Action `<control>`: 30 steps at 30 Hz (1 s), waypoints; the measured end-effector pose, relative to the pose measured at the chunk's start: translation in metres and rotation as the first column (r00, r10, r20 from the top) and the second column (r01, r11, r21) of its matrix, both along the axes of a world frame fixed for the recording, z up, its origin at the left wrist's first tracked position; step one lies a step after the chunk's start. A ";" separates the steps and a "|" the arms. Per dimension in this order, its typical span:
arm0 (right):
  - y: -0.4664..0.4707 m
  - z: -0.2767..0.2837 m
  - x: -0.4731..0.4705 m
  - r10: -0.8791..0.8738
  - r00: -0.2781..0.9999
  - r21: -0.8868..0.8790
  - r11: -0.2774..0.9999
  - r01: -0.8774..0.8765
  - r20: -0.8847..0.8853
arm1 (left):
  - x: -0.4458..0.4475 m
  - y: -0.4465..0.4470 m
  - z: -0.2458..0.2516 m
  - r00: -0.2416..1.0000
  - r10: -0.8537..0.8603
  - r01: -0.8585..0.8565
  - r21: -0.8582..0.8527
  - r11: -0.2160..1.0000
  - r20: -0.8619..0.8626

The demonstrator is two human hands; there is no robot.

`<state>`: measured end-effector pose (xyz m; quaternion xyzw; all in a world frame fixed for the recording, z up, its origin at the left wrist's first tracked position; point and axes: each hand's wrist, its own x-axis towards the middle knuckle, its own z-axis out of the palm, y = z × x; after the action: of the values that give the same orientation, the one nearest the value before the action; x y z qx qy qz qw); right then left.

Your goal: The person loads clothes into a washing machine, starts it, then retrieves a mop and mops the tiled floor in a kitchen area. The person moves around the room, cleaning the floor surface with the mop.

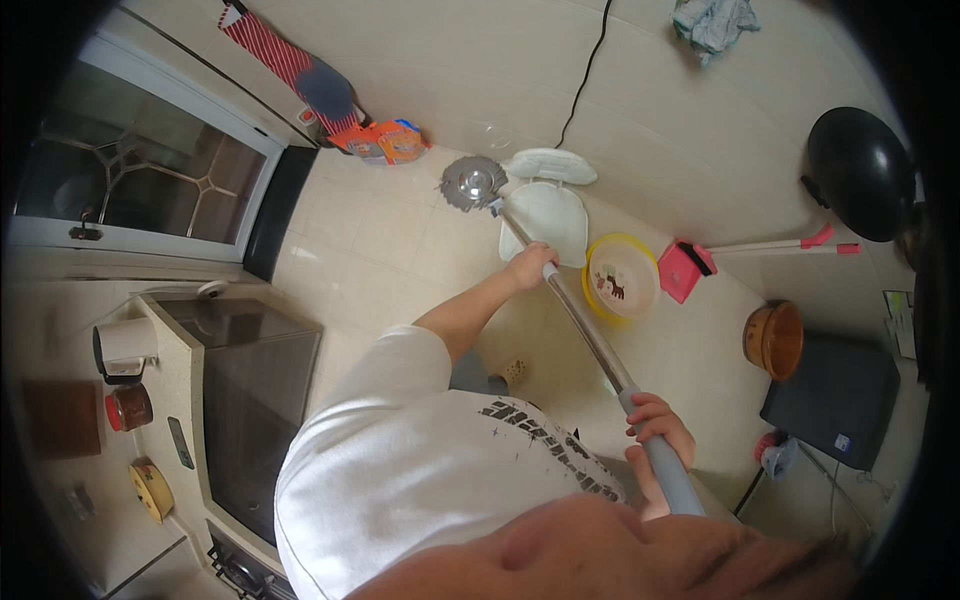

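Note:
My left hand [532, 266] grips the metal pole of a mop [592, 337] partway along it. Lower down, my right hand [661, 439] is closed around the grey grip of the same pole. At the far end, the round mop head [474, 184], with grey fibres and a shiny metal disc, rests on the tiled floor, tilted pole attached. Beside it stands a white plastic seat-like item [544, 225], partly crossed by the pole. A pale basin with a giraffe print [619, 277] sits in a yellow one. One foot in a beige clog [516, 371] shows below.
A pink dustpan [681, 274] leans by the wall, right of the basins. Further right are a wooden bucket [776, 341] and a dark box [836, 401]. Orange bags [382, 142] lie against the far wall. A counter [191, 367] and glazed door [142, 165] are left.

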<state>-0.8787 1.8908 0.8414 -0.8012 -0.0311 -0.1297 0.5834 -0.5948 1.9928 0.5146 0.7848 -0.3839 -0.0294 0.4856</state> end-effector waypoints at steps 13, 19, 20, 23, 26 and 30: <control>-0.001 -0.025 0.013 -0.212 0.972 0.172 0.966 0.192 0.107 | 0.003 -0.007 0.032 0.994 0.025 0.000 0.229 0.973 -0.105; -0.007 -0.020 0.033 -0.184 0.972 0.181 0.971 0.157 0.147 | 0.028 -0.006 0.033 0.996 -0.011 0.026 0.171 0.985 -0.092; -0.009 -0.018 0.034 -0.186 0.970 0.197 0.968 0.154 0.158 | 0.024 -0.005 0.032 0.991 -0.015 0.039 0.180 0.983 -0.130; -0.014 -0.013 0.038 -0.158 0.979 0.185 0.974 0.132 0.132 | 0.011 0.004 0.025 0.985 0.031 -0.013 0.106 0.994 -0.172; -0.018 -0.010 0.049 -0.124 0.987 0.246 0.965 0.096 0.103 | 0.000 0.027 0.014 0.977 0.098 -0.093 0.036 0.995 -0.191; -0.012 -0.012 0.073 -0.007 0.998 0.292 0.956 -0.014 0.070 | -0.015 0.076 0.001 0.967 0.194 -0.207 -0.064 0.976 -0.168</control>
<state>-0.8059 1.8783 0.8292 -0.7010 -0.0333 -0.1599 0.6942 -0.6099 2.0684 0.5155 0.7945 -0.2630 -0.0277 0.5467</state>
